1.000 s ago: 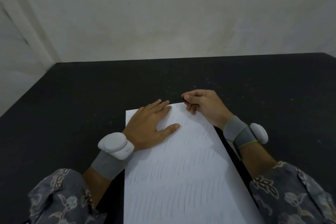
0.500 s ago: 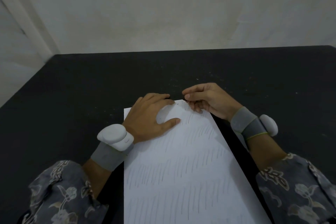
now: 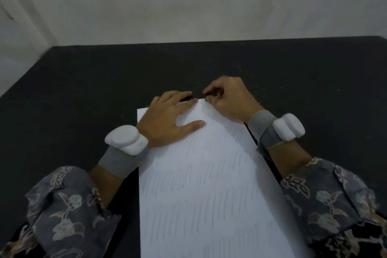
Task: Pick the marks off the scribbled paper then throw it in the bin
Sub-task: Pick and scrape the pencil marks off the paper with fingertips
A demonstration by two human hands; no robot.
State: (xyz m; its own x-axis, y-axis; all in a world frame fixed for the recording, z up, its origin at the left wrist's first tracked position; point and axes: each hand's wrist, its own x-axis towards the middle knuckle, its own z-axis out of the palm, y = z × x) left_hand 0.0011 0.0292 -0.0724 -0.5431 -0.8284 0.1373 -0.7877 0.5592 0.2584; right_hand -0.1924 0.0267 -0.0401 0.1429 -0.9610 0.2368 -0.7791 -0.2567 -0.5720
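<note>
A white sheet of paper (image 3: 201, 184) with rows of faint pencil strokes lies on the black table (image 3: 83, 90), running from the near edge up to the middle. My left hand (image 3: 167, 119) presses flat on the sheet's top left part, fingers straight and thumb spread. My right hand (image 3: 228, 100) sits at the sheet's top right corner with its fingers curled, thumb and forefinger pinching a small dark thing (image 3: 207, 98) against the paper; it is too small to identify. No bin is in view.
The black table reaches back to a pale wall (image 3: 188, 2) and ends at the left edge beside a pale wall. Small light specks (image 3: 259, 90) lie scattered on the table behind my right hand. Both wrists wear grey bands with white devices.
My right hand has curled tighter and shifted slightly left at the top corner of the sheet. My left hand's fingers curled briefly and lie flat again. The view tilted down a little.
</note>
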